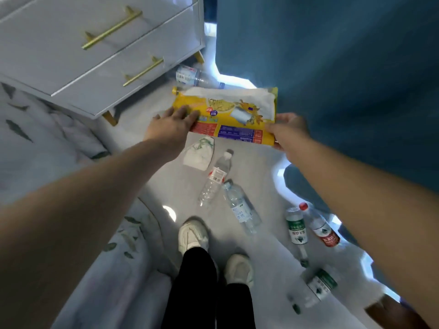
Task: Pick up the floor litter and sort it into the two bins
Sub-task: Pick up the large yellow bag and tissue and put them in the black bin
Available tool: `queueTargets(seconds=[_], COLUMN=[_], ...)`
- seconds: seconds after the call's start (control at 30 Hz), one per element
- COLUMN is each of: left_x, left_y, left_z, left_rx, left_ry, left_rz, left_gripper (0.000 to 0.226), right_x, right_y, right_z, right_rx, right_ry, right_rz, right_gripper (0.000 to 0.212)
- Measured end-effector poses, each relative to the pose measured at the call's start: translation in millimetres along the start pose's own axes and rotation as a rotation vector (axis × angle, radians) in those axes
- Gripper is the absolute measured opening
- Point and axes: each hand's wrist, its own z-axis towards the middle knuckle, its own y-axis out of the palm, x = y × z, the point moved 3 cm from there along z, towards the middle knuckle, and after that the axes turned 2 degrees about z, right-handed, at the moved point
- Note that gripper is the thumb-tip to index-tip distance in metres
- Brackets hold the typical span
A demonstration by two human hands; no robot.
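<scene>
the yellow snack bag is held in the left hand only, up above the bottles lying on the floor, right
Not quite. In the head view both hands hold the yellow snack bag: the left hand rests on its left end and the right hand grips its right edge. The rest stands: the bag is up above the bottles lying on the floor.

I see soft, dim indoor light; daylight blooms white under the blue curtain (332, 67), a glare spot on the floor (169, 212), fisheye bending at edges, slight blur throughout
</scene>
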Motion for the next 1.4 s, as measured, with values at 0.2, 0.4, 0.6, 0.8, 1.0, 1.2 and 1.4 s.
queueTargets(seconds=[0.2,0.4,0.6,0.8,1.0,1.2,1.4], left_x=[35,48,50,55,42,30,34], left_y=[40,151,242,269,232,110,-37], left_z=[2,36,88,116,79,2,-83], left_rx=[-0.072,-0.203,-0.137,0.007,-0.044,-0.009,0.018], left_ry=[-0.125,-0.256,-0.31,-0.319,-0.362,-0.347,-0.291], left_rz=[-0.183,-0.203,-0.236,-0.286,-0.341,-0.423,-0.555], left_gripper=[0.075,0.082,0.095,0.069,0.043,0.038,0.041], right_x=[49,127,180,206,194,125,34], right_y=[-39,-14,26,34,17,-12,-59], right_z=[8,71,136,165,132,41,-81], right_rx=[0.123,0.265,0.304,0.3,0.282,0.244,0.204], right_ry=[0.03,-0.1,-0.222,-0.217,-0.195,-0.173,-0.185], right_rz=[0.003,-0.073,-0.153,-0.171,-0.148,-0.12,-0.104], right_gripper=[0.02,0.017,0.017,0.017,0.016,0.018,0.015])
